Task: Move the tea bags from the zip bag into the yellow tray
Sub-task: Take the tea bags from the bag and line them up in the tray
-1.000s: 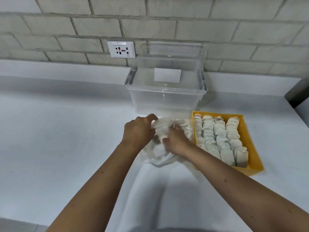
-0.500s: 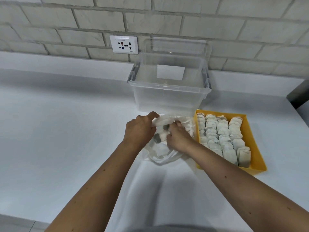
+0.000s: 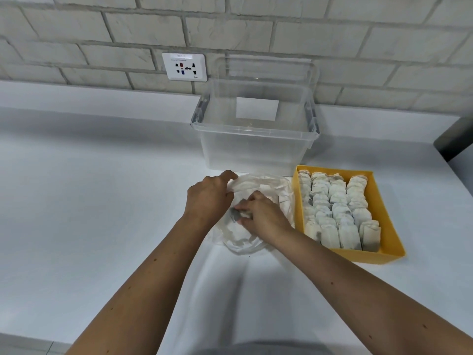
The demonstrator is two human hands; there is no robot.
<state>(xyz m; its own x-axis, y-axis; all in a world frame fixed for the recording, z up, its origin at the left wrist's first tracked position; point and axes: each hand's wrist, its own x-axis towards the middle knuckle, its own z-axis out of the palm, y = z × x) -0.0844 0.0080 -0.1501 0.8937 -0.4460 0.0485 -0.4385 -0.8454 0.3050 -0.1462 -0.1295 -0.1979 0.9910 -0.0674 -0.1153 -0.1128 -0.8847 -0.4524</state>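
My left hand [image 3: 208, 196] grips the rim of the zip bag [image 3: 256, 234], holding its mouth open on the white counter [image 3: 102, 213]. My right hand [image 3: 263, 217] is inside the opening, fingers pinched on one tea bag [image 3: 235, 216]. Just right of the bag sits the yellow tray [image 3: 386, 213], packed with rows of tea bags [image 3: 337, 213].

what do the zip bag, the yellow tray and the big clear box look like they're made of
Zip bag: thin, soft clear plastic film; it crumples and wrinkles under the hands.
Yellow tray: probably rigid plastic, matte; straight, thin, evenly coloured walls.
Clear box: stiff see-through plastic, slightly glossy; the wall shows through it, with a moulded rim.
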